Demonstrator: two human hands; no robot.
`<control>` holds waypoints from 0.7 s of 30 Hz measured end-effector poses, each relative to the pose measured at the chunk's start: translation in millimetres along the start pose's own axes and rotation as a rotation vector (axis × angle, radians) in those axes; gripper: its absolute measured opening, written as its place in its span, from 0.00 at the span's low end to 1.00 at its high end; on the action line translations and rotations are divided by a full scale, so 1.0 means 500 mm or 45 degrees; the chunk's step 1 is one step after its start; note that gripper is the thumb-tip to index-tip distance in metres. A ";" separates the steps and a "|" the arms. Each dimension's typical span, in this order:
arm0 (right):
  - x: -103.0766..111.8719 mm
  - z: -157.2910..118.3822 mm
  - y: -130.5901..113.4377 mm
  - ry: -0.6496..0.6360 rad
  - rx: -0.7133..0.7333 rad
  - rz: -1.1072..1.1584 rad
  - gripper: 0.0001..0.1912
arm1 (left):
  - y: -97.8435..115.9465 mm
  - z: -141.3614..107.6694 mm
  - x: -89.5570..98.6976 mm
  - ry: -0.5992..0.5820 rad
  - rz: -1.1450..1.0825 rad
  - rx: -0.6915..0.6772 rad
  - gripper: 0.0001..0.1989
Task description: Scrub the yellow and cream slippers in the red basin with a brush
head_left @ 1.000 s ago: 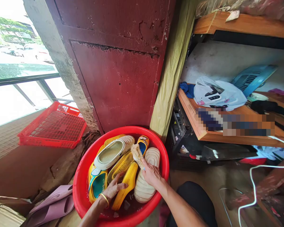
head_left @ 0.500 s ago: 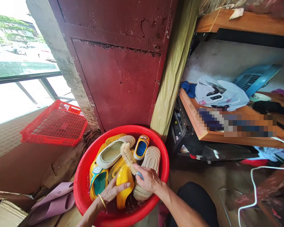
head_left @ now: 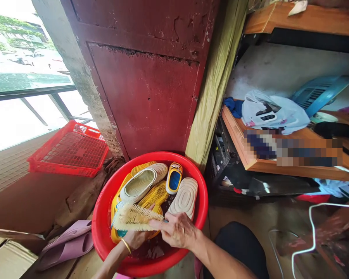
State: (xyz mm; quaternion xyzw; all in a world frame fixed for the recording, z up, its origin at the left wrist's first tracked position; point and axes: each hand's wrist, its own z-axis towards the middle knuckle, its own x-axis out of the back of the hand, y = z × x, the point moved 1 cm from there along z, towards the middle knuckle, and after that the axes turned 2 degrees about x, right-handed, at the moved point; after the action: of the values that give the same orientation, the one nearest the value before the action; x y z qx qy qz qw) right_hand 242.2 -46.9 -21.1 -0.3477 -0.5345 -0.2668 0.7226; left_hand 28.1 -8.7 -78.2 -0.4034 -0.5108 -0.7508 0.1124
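Note:
A red basin (head_left: 202, 201) holds water and several shoes. My right hand (head_left: 178, 230) grips a brush (head_left: 130, 217) with pale bristles, which stretches leftward over the shoes. Beneath the brush, my left hand (head_left: 138, 237), with a gold bangle at the wrist, is on a yellow shoe (head_left: 158, 209); its fingers are partly hidden. Around them lie a pale clog (head_left: 139, 185), a small yellow shoe with a blue inside (head_left: 174, 179) and an upturned beige shoe (head_left: 183, 199).
Purple slippers (head_left: 66, 246) rest on the floor left of the basin. Behind them is a red crate (head_left: 71, 149). A maroon door (head_left: 145, 97) stands behind the basin, with a wooden shelf (head_left: 279, 168) to the right. A white cable (head_left: 310, 228) hangs at the right.
The brush has swung left and now lies across the view of my left hand. The yellow shoe has turned and is mostly covered. My right hand has moved slightly down.

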 end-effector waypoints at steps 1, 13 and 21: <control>0.001 0.000 0.014 -0.044 -0.096 0.001 0.29 | -0.002 -0.005 -0.002 -0.016 -0.017 0.006 0.24; -0.027 -0.013 0.013 -0.179 -0.103 0.087 0.29 | -0.009 -0.021 -0.026 -0.163 -0.512 0.231 0.26; -0.014 0.001 0.055 -0.274 -0.498 0.142 0.33 | 0.041 -0.015 0.019 -0.282 -0.722 0.288 0.43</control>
State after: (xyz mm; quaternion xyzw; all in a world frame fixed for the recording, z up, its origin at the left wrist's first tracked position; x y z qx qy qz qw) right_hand 260.6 -29.4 -33.6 -0.5366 -0.5268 -0.2864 0.5938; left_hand 30.1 -22.2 -58.4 -0.3092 -0.6921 -0.6423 -0.1136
